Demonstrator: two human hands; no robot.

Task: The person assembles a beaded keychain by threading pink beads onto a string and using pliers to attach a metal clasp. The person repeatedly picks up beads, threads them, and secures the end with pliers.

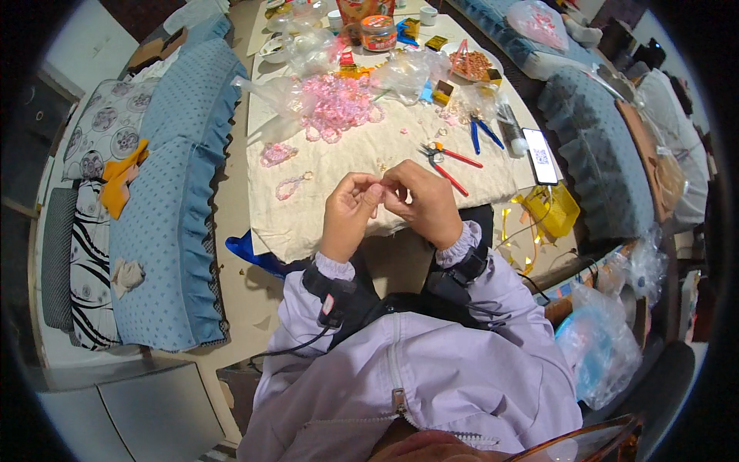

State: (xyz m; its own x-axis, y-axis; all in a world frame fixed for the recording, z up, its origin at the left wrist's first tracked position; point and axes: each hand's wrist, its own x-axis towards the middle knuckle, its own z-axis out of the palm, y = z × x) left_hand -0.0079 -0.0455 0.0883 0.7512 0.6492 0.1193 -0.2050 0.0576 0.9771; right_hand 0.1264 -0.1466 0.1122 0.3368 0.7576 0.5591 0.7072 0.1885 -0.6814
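Note:
Over the near edge of the cloth-covered table (269, 223), my left hand (348, 215) and my right hand (428, 202) meet fingertip to fingertip. Both are closed in a pinch; whatever lies between the fingers is too small to make out. To the left of them rests a loop of pink beads (289, 187) with a small gold-coloured ring at one end. A bunched pink bead strand (277, 154) sits just beyond it. Farther back is a heap of pink bead strands (339, 104). Red-handled pliers (456, 160) lie beyond my right hand, with blue-handled pliers (485, 137) behind them.
Clear plastic bags (404, 77), a lidded jar (378, 35) and a plate of brown bits (471, 65) crowd the far end. A phone (541, 156) lies at the right edge, near a yellow basket (553, 209). Blue-covered sofas (173, 185) flank the table.

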